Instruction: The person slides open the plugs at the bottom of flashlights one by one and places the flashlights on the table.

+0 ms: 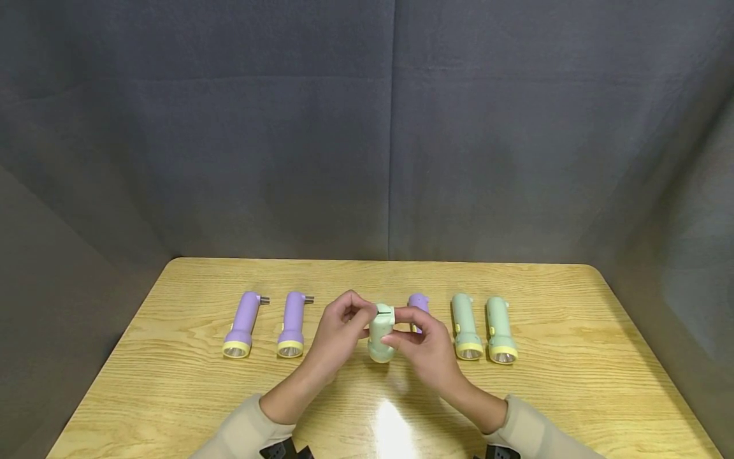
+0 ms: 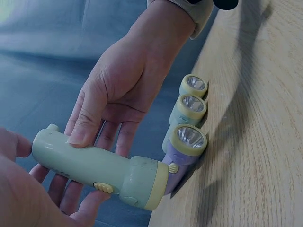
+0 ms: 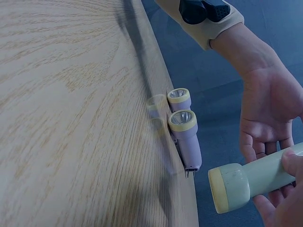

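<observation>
Just below center frame, a person's right hand (image 1: 429, 347) grips a light green flashlight (image 1: 380, 330) above the wooden counter (image 1: 189, 389) as the left hand (image 1: 342, 330) pinches at its tail, the exact hold partly hidden. Should either fingertip grip slacken, the smooth barrel could twist loose, drop and knock the purple flashlight (image 1: 418, 301) half-covered by the right hand. Six flashlights in all: three green, counting two at right (image 1: 464, 322) (image 1: 499, 325); three purple, two of them at left (image 1: 245, 315) (image 1: 294, 315).
</observation>
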Motion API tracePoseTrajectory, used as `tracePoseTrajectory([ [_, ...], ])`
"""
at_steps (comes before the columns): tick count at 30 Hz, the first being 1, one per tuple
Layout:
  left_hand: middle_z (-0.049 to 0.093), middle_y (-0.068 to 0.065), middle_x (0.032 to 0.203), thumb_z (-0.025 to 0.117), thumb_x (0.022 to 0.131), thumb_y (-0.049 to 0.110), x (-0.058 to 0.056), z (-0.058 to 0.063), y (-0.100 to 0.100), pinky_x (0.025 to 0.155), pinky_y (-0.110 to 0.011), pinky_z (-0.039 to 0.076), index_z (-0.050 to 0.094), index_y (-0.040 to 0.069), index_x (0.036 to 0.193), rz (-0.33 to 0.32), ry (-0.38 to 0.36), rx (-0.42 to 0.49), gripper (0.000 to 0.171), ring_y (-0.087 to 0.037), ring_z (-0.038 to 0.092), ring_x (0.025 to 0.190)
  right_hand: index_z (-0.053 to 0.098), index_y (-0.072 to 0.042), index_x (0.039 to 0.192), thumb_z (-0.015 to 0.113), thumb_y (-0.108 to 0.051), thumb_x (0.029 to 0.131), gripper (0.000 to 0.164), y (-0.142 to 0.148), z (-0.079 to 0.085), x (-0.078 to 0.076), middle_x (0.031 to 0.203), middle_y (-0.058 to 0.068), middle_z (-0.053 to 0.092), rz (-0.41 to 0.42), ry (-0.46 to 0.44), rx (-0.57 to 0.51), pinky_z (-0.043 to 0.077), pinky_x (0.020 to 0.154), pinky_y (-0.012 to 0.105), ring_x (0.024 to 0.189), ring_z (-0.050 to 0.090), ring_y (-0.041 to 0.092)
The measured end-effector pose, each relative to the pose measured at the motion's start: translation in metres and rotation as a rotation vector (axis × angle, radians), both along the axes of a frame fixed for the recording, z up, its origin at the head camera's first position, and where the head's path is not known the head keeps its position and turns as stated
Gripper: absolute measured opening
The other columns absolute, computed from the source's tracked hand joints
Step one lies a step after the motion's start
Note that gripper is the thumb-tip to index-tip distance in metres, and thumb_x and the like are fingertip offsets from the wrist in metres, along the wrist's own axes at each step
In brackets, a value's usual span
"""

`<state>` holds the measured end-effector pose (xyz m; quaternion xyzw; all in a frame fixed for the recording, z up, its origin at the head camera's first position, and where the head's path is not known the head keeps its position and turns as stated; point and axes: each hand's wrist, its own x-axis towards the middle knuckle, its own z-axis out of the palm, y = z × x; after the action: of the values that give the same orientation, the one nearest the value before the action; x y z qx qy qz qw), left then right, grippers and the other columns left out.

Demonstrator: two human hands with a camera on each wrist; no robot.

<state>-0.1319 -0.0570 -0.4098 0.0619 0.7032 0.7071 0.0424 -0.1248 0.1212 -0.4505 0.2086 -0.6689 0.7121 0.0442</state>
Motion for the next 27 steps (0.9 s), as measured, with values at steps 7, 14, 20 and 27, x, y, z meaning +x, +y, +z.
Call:
tracePoseTrajectory([
  [7,0.062,-0.008,0.100,0.061,0.097,0.011,0.0001,0.0011,0.0013,0.083,-0.038,0.057,0.060,0.001,0.096,0.004,-0.029,0.004,0.010,-0.018,0.059,0.090,0.065,0.012,0.115,0.076,0.012,0.083,0.034,-0.0012,0.0008,0.0011,0.117,0.017,0.067,-0.006,-0.011,-0.003,0.060,0.085,0.038,0.098,0.074,0.021],
  [14,0.060,-0.007,0.100,0.059,0.095,0.008,0.0006,0.0014,0.0040,0.080,-0.036,0.055,0.058,0.002,0.092,0.029,-0.053,0.028,0.007,-0.018,0.056,0.088,0.066,0.012,0.114,0.076,0.013,0.082,0.034,-0.0039,0.0026,0.0028,0.117,0.024,0.066,-0.032,-0.049,0.005,0.060,0.085,0.037,0.096,0.074,0.021],
  [20,0.060,-0.008,0.100,0.060,0.094,0.007,0.0009,0.0030,0.0056,0.081,-0.036,0.055,0.056,0.002,0.089,0.040,-0.065,0.051,0.008,-0.018,0.056,0.089,0.067,0.013,0.112,0.077,0.015,0.080,0.034,-0.0060,0.0025,0.0029,0.117,0.025,0.065,-0.050,-0.035,0.004,0.060,0.085,0.037,0.095,0.074,0.019],
  [27,0.058,-0.006,0.094,0.062,0.094,0.008,0.0022,0.0034,0.0061,0.077,-0.032,0.053,0.056,0.002,0.089,0.045,-0.066,0.032,0.009,-0.017,0.054,0.083,0.067,0.013,0.109,0.077,0.016,0.079,0.033,-0.0070,0.0011,0.0036,0.115,0.022,0.066,-0.065,-0.028,0.006,0.060,0.085,0.037,0.096,0.073,0.019],
])
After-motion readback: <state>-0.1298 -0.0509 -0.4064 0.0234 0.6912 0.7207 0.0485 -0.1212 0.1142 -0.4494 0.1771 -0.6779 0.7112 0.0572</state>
